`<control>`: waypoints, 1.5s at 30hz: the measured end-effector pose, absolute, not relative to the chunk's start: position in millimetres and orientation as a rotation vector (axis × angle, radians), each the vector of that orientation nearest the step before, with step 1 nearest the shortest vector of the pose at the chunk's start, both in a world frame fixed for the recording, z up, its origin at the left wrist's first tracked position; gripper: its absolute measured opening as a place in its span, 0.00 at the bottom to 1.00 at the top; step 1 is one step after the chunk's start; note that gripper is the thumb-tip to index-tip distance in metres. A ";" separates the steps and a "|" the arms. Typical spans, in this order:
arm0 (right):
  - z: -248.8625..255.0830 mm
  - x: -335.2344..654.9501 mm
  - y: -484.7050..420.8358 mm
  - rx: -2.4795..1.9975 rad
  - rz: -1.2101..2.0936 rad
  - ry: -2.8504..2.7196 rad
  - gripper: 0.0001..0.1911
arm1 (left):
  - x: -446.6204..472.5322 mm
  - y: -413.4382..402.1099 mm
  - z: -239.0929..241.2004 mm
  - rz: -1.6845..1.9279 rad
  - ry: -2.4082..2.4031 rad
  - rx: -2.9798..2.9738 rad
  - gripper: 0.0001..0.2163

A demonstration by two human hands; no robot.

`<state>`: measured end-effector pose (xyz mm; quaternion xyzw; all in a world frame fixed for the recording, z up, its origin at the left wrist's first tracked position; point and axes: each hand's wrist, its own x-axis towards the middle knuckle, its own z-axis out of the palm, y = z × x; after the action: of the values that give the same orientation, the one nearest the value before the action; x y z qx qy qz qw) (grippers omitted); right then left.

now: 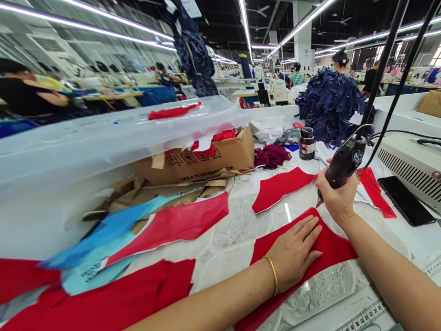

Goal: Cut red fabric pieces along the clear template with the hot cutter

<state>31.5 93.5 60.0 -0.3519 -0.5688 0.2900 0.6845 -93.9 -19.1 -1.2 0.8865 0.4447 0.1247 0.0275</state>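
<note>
My left hand (296, 252) lies flat, fingers stretched out, pressing on a red fabric piece (330, 250) on the white worktable (237, 230). A gold bangle sits on that wrist. My right hand (336, 195) is wrapped round a black corded hand tool (344, 161), whose tip points down at the far edge of the same red piece. Two black cables rise from the tool to the upper right. Another red fabric piece (279, 188) lies just beyond the hands.
More red and blue fabric pieces (165, 225) lie at left near an open cardboard box (206, 161) and a white plastic-covered bin (69, 184). A phone (404, 201) and white machine (409, 161) sit at right. A dark blue fabric heap (329, 105), a metal cup (306, 143) and other workers are behind.
</note>
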 end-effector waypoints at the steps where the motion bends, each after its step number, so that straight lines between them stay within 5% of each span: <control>1: 59.5 31.2 93.3 -0.793 0.658 -1.275 0.14 | -93.7 -19.4 -0.5 0.387 1.372 2.734 0.23; 14: 56.7 32.3 94.2 -0.797 0.670 -1.267 0.13 | -87.8 -18.6 -13.7 0.496 1.378 2.749 0.24; 31: 61.5 38.4 87.5 -0.721 0.621 -1.208 0.15 | -110.5 -23.4 33.7 0.298 1.337 2.764 0.21; 39: 68.5 48.5 52.9 -0.644 0.739 -1.369 0.11 | -181.0 -92.4 62.6 0.096 1.492 2.712 0.33; 45: 73.8 45.3 10.2 -0.586 0.903 -1.401 0.12 | -191.5 -155.5 49.4 0.268 1.560 2.787 0.25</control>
<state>45.3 10.2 73.8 -0.2564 -0.6130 0.3951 0.6344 -191.5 -155.5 49.4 0.8691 0.4864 0.0834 -0.0318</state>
